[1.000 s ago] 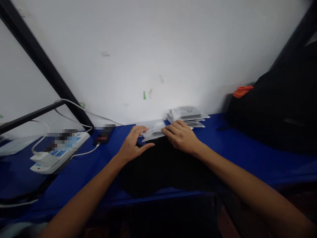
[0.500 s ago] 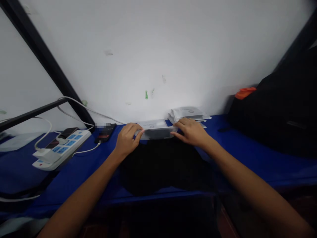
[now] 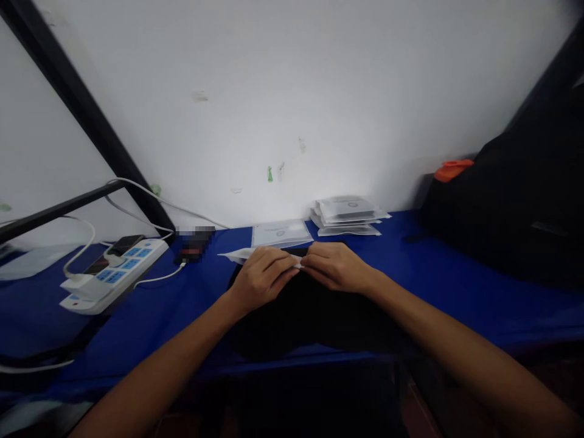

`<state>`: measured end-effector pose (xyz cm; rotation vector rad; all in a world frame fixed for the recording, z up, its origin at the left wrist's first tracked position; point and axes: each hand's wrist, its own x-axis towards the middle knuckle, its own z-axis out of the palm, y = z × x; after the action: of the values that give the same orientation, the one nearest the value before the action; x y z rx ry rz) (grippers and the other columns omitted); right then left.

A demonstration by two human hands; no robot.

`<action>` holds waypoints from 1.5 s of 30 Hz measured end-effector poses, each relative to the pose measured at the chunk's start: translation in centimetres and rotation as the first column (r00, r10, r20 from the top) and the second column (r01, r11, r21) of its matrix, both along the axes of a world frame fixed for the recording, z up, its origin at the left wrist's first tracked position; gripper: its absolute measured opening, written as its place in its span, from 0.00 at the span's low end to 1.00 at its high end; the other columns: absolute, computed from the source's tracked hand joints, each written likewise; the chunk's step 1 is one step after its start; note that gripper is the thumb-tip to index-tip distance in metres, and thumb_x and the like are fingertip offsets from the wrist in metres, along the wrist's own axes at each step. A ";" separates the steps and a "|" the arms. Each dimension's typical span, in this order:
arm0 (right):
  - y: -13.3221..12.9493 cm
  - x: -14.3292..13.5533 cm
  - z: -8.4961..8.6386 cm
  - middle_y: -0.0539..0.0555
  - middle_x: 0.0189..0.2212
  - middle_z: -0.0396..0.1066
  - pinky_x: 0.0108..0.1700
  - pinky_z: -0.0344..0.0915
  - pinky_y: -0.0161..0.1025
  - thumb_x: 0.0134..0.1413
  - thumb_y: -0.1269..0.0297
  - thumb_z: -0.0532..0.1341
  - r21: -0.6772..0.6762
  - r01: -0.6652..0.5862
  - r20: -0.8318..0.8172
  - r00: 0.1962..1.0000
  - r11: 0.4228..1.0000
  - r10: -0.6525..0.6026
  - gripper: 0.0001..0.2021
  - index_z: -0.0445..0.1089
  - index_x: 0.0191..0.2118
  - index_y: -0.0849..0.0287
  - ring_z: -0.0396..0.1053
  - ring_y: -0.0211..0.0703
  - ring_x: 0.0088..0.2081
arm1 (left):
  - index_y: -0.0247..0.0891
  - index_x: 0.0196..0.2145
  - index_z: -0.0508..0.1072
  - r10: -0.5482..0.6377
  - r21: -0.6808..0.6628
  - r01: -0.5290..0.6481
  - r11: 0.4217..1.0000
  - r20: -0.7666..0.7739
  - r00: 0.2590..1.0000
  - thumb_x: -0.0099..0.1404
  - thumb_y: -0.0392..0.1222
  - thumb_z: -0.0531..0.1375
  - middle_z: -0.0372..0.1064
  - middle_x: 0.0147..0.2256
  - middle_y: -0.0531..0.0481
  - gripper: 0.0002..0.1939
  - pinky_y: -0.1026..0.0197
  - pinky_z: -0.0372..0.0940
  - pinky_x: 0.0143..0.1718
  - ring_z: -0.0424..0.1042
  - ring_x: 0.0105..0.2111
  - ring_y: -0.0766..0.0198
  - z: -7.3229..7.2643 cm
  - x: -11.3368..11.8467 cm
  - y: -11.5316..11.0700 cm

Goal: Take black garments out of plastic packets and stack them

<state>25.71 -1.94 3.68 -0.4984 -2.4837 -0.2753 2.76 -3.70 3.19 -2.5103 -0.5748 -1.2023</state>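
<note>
A translucent plastic pouch [image 3: 240,255] is pinched along its near edge by both hands, above a black cloth [image 3: 301,322] on the blue table. My left hand [image 3: 263,277] is closed on it, with the pouch's left end sticking out past the knuckles. Close beside it, my right hand [image 3: 335,267] is closed at the same edge, fingertips almost touching those of the left. Behind the hands lies a flat pouch with a printed mark [image 3: 281,233]. A stack of similar pouches [image 3: 349,211] stands to its right against the wall.
On the left are a white power strip [image 3: 116,274] with plugs, a dark phone [image 3: 195,244] on a white cable, and a black metal frame [image 3: 91,121]. A large black bag [image 3: 511,201] with an orange item [image 3: 452,170] fills the right side.
Both hands have come closer together and slightly nearer to me. The held pouch has turned from showing its long dark side to a thin edge, and the flat pouch behind is more exposed.
</note>
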 end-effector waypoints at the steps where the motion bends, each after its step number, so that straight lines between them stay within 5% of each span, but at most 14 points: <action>1: -0.2 -0.2 -0.1 0.54 0.28 0.67 0.32 0.58 0.37 0.68 0.65 0.49 0.016 -0.010 0.004 1.000 1.000 0.010 0.13 0.69 0.37 0.61 0.62 0.40 0.30 | 0.39 0.45 0.70 -0.012 0.007 0.012 1.000 -0.005 1.000 0.67 0.34 0.60 0.74 0.38 0.48 0.09 0.57 0.67 0.41 0.73 0.38 0.61 -0.1 0.2 -0.2; 15: 1.4 1.6 0.3 0.52 0.27 0.63 0.32 0.58 0.39 0.65 0.67 0.52 0.008 0.063 -0.120 0.991 0.998 -0.062 0.09 0.66 0.35 0.58 0.61 0.41 0.30 | 0.37 0.38 0.68 0.256 0.049 -0.253 0.966 -0.044 0.966 0.71 0.37 0.53 0.72 0.35 0.46 0.05 0.54 0.60 0.39 0.68 0.35 0.58 0.8 -2.1 2.7; 24: 3.8 5.0 0.4 0.51 0.25 0.64 0.31 0.60 0.40 0.64 0.65 0.56 0.000 0.139 -0.386 0.914 0.990 -0.128 0.06 0.67 0.34 0.56 0.63 0.40 0.28 | 0.38 0.38 0.69 0.454 0.018 -0.454 0.891 0.003 0.891 0.73 0.43 0.51 0.71 0.35 0.46 0.09 0.55 0.61 0.39 0.68 0.36 0.56 1.1 -6.7 5.8; 30: 4.4 4.2 -0.5 0.52 0.28 0.69 0.33 0.64 0.41 0.64 0.63 0.57 -0.092 0.161 -0.484 0.855 0.983 -0.186 0.07 0.70 0.36 0.55 0.68 0.41 0.29 | 0.38 0.40 0.68 0.473 -0.197 -0.441 0.876 0.168 0.865 0.72 0.44 0.52 0.70 0.37 0.48 0.09 0.60 0.64 0.36 0.71 0.33 0.61 0.8 -6.4 5.2; 35: 4.5 3.4 -0.9 0.54 0.31 0.73 0.34 0.67 0.40 0.64 0.63 0.57 -0.205 0.143 -0.497 0.837 0.968 -0.229 0.07 0.72 0.40 0.56 0.71 0.43 0.33 | 0.39 0.43 0.67 0.405 -0.377 -0.314 0.872 0.194 0.893 0.72 0.45 0.53 0.69 0.26 0.56 0.08 0.63 0.65 0.31 0.71 0.24 0.65 0.0 -4.6 4.0; 45: 4.0 3.3 -0.9 0.54 0.34 0.75 0.38 0.69 0.41 0.63 0.62 0.55 -0.309 0.111 -0.470 0.846 0.945 -0.253 0.08 0.70 0.42 0.58 0.73 0.42 0.35 | 0.39 0.45 0.65 0.387 -0.489 -0.215 0.846 0.284 0.877 0.72 0.47 0.54 0.69 0.21 0.59 0.09 0.64 0.66 0.26 0.71 0.18 0.67 -0.2 -3.1 2.6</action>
<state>29.00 2.05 2.81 -0.8121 -1.9626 0.1206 -0.34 -1.07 2.96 -2.3860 -1.4445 -1.5679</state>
